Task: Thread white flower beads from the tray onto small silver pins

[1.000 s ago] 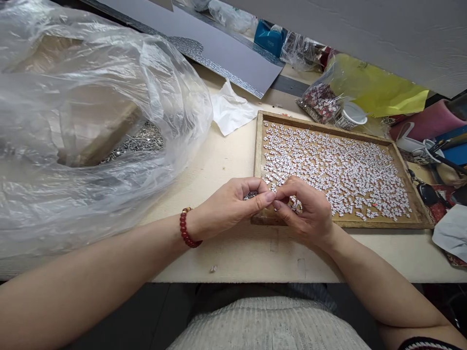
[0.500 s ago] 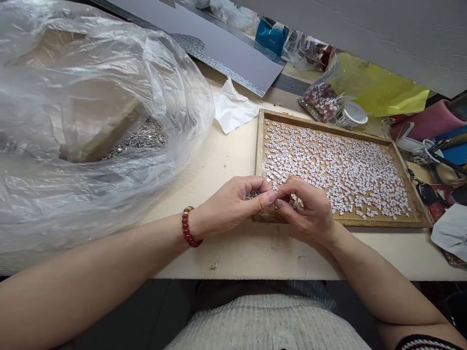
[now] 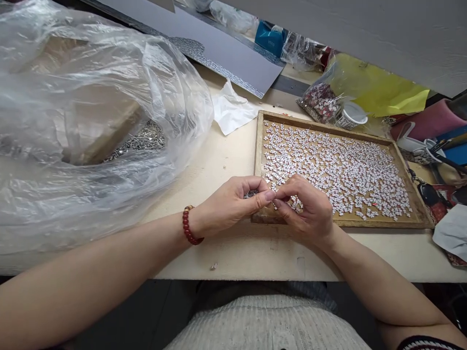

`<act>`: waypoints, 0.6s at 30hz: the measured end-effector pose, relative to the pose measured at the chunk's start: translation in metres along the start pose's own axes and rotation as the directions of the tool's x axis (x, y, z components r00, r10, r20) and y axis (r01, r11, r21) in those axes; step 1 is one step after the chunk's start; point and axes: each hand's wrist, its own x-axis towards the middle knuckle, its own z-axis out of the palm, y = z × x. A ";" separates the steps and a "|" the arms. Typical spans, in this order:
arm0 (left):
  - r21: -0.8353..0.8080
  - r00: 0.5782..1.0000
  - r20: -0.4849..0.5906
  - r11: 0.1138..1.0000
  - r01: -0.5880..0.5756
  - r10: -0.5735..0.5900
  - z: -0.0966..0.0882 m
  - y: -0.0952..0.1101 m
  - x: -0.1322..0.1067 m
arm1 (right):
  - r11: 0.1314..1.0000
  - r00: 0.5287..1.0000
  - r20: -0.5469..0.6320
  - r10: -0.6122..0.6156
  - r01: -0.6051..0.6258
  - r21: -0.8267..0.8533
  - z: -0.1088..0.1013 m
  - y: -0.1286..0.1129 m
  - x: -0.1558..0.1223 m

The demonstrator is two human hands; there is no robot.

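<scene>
My left hand [image 3: 233, 204], with a red bead bracelet [image 3: 189, 226] on the wrist, is curled closed around a small heap of silvery metal pieces [image 3: 251, 194]. Its thumb and forefinger meet the fingertips of my right hand [image 3: 304, 209], which is pinched shut on something tiny that I cannot make out. Both hands hover over the near left corner of a shallow wooden tray [image 3: 408, 181]. Several small white pieces [image 3: 339, 170] lie spread across the tray.
A big clear plastic bag [image 3: 91, 121] over a cardboard box with metal bits fills the left. A white paper scrap [image 3: 231, 109], a grey board [image 3: 219, 48], a bag of red-white bits [image 3: 321, 102], a white cup [image 3: 350, 115] and yellow plastic [image 3: 379, 90] lie behind the tray.
The hands stay pinched together at the tray's near left corner; only the fingertips shift slightly. Nothing else has moved.
</scene>
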 end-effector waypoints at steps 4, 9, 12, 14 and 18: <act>-0.059 1.000 0.008 0.998 0.028 -0.028 -0.001 -0.002 0.001 | 1.000 0.999 -0.023 -0.030 0.029 -0.008 0.001 -0.002 0.002; -0.234 0.994 0.038 0.967 0.105 -0.099 -0.001 -0.006 0.002 | 1.000 0.997 -0.068 0.019 -0.018 0.012 -0.003 -0.004 0.003; -0.344 0.994 0.018 0.932 0.111 -0.112 0.000 -0.006 0.002 | 0.996 0.992 -0.094 0.089 -0.089 -0.001 -0.007 -0.002 0.002; -0.435 0.993 -0.027 0.896 0.091 -0.114 -0.001 -0.005 0.003 | 0.989 0.987 -0.087 0.132 -0.137 -0.054 -0.010 0.000 0.003; -0.500 0.987 -0.149 0.866 -0.017 -0.066 -0.002 -0.002 0.005 | 0.971 0.985 -0.014 0.170 -0.170 -0.167 -0.012 0.004 0.004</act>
